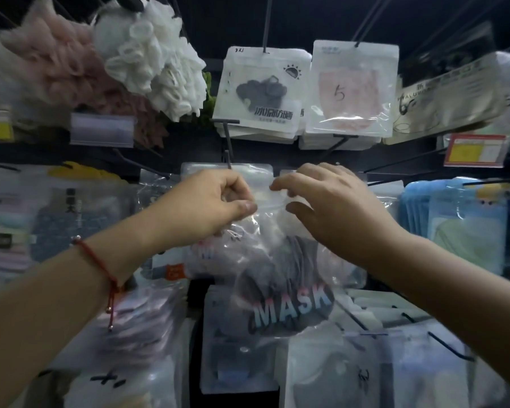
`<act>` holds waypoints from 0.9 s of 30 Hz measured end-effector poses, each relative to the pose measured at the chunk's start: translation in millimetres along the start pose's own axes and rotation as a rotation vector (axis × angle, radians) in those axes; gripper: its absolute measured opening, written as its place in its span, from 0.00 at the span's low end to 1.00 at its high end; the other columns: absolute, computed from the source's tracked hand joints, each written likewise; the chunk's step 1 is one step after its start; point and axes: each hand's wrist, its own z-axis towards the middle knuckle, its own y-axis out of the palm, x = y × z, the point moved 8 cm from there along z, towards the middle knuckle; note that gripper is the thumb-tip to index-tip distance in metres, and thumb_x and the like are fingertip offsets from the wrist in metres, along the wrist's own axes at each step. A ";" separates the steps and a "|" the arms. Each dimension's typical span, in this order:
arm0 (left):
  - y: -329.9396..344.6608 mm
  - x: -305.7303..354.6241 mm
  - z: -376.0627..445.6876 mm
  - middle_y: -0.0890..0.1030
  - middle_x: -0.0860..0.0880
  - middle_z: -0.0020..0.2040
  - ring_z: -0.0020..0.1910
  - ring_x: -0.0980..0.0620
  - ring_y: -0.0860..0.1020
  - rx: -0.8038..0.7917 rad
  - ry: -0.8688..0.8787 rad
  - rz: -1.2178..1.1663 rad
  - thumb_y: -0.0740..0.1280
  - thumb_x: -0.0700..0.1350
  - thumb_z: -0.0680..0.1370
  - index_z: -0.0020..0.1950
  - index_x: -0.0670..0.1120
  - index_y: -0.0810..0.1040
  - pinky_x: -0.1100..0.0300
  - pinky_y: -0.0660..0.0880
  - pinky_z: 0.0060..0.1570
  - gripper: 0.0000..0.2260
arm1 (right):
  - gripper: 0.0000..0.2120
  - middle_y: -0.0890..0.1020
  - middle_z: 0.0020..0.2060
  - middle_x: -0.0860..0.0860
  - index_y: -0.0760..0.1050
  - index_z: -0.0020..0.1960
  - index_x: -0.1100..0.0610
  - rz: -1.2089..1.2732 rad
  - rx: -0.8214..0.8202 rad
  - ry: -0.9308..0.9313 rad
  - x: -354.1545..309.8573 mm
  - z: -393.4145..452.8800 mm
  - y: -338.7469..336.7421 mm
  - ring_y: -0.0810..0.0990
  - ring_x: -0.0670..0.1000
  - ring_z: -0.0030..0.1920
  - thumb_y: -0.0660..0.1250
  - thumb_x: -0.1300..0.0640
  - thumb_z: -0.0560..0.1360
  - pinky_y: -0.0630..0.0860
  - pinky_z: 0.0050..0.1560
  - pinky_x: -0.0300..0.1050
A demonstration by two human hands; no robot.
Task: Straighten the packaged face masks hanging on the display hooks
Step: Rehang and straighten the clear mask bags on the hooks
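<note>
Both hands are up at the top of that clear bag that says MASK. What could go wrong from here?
1. The left hand pinches the MASK bag near its top, close under the hook; a hard pull might tear the hang hole.
2. The right hand is loose on the bag, so the bag could slip or twist.

clear mask packet [280,278], dark mask; red bracelet [100,260]; blue packets [465,228].

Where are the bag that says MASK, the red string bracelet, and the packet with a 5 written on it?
MASK bag [289,307]: head view, on its printed lettering.
Red string bracelet [96,260]: head view, on the cord across the left wrist.
Packet marked 5 [349,92]: head view, on its clear front beside the numeral.
</note>
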 end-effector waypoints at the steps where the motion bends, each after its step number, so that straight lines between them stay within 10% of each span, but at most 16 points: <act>1: 0.1 -1.8 -1.5 0.80 0.57 0.32 0.30 0.59 0.78 0.010 -0.004 0.007 0.72 0.49 0.77 0.44 0.50 0.80 0.58 0.79 0.33 0.05 | 0.15 0.81 0.49 0.47 0.77 0.59 0.50 0.037 -0.010 -0.015 0.2 2.8 0.5 0.79 0.52 0.50 0.72 0.59 0.74 0.74 0.51 0.51; 12: -7.4 -4.0 -15.9 0.82 0.52 0.36 0.31 0.56 0.79 0.013 0.036 -0.003 0.70 0.55 0.77 0.45 0.51 0.77 0.59 0.78 0.32 0.09 | 0.01 0.84 0.35 0.46 0.80 0.45 0.52 -0.121 0.054 -0.042 4.3 11.9 -13.3 0.79 0.52 0.29 0.71 0.56 0.76 0.68 0.28 0.40; 23: -42.4 -28.0 -18.3 0.81 0.52 0.38 0.31 0.57 0.78 0.114 0.054 -0.003 0.66 0.48 0.80 0.45 0.51 0.78 0.55 0.78 0.34 0.05 | 0.06 0.81 0.33 0.49 0.74 0.47 0.55 -0.164 0.007 -0.098 -2.4 8.7 -16.6 0.79 0.54 0.31 0.68 0.65 0.76 0.77 0.38 0.51; 27: -49.4 -29.0 -12.8 0.80 0.56 0.37 0.31 0.55 0.77 0.201 0.114 -0.002 0.66 0.45 0.81 0.52 0.55 0.82 0.55 0.79 0.35 0.07 | 0.14 0.81 0.61 0.55 0.75 0.50 0.53 -0.182 -0.086 -0.264 -34.4 6.6 15.2 0.82 0.54 0.57 0.73 0.65 0.69 0.79 0.57 0.54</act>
